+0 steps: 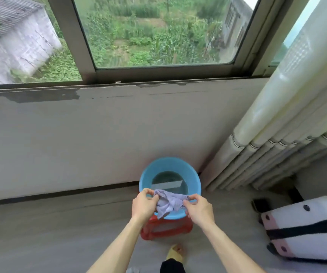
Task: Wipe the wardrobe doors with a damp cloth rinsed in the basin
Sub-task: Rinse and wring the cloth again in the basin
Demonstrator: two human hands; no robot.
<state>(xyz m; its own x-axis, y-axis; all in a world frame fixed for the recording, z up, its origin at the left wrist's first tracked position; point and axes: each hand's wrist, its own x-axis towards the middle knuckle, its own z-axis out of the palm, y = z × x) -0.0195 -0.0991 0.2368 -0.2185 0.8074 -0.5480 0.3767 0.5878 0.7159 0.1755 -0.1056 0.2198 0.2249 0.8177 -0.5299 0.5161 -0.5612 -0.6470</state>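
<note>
Over basin | water inside | both hands pinch cloth

Home bedroom: window, pleated curtain, spotted bedding.

Soft, even daylight enters through the window and fills the room; shadows are very weak. The wide lens bends the window frame and the curtain near the edges. The upper left corner is blurred, and the whole picture looks slightly soft.
</note>
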